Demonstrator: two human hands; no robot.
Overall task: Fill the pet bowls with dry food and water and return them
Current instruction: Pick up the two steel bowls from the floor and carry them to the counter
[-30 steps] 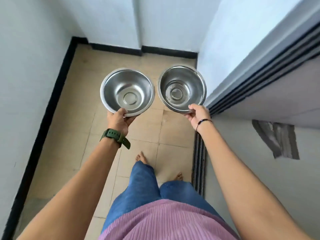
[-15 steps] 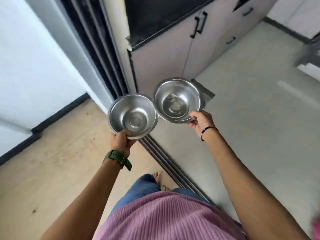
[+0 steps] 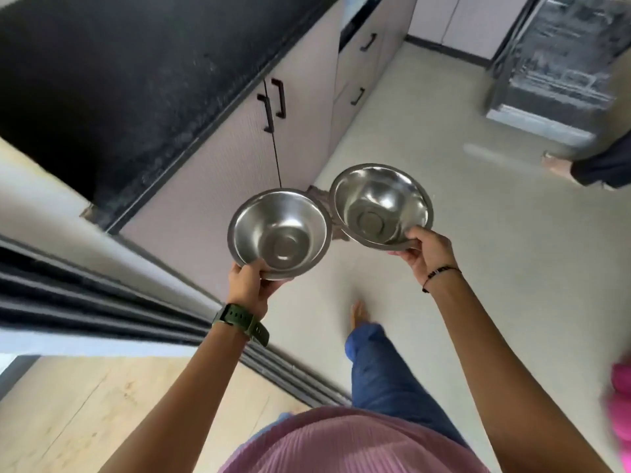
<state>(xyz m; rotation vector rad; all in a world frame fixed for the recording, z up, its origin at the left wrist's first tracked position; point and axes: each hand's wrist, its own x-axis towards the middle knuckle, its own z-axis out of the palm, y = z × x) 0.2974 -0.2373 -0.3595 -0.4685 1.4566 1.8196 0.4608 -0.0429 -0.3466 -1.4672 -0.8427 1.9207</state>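
Two bowls, the left bowl (image 3: 279, 233) and the right bowl (image 3: 380, 205), sit empty mid-frame, pinched at their rims by the left hand (image 3: 248, 285) and the right hand (image 3: 426, 252), so filling and returning both remain.

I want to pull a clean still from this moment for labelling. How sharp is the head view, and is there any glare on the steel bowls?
Head view: the two steel bowls and both hands read fairly sharp; soft reflections inside the bowls, no blown-out glare. The counter, the sliding track and the pink thing at the right edge smear with motion blur; wide-angle distortion tilts the cabinets.

A blurred pink object (image 3: 619, 401) and rack (image 3: 560, 56) are cut off by the frame's right edge.
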